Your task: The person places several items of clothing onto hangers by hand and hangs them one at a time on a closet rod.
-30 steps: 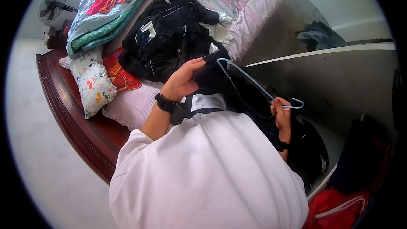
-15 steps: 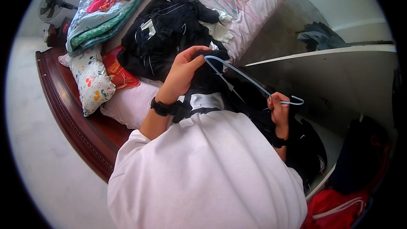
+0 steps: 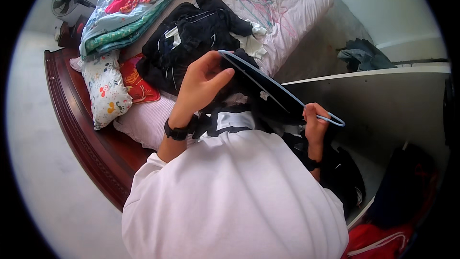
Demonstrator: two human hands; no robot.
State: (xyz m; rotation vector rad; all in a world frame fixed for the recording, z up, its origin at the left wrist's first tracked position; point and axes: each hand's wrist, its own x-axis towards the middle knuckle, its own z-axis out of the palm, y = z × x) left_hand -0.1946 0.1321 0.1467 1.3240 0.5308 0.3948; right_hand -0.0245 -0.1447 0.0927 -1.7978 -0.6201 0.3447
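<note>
My right hand (image 3: 316,122) is closed around a light blue hanger (image 3: 268,77) near its hook, which curves out past the fingers. From there the hanger's arm slants up and left. Its far end reaches my left hand (image 3: 203,79), where the fingers are curled at the edge of a black garment (image 3: 242,79) and the thumb points right. The black cloth spreads below the hanger's upper arm, with a small white tag showing on it. How far the hanger goes inside the garment I cannot tell.
Black clothes (image 3: 191,33) lie heaped on the bed (image 3: 306,0), with tangled pink and green hangers (image 3: 268,12) beyond. Pillows (image 3: 106,91) and a folded quilt (image 3: 110,24) are at left. A pale-edged panel (image 3: 364,74) stands at right, a red bag (image 3: 378,242) at lower right.
The hanger's left end has moved up and left, and its hook has dipped slightly. My left hand has shifted left with its thumb lifted. More black cloth and the white tag now show.
</note>
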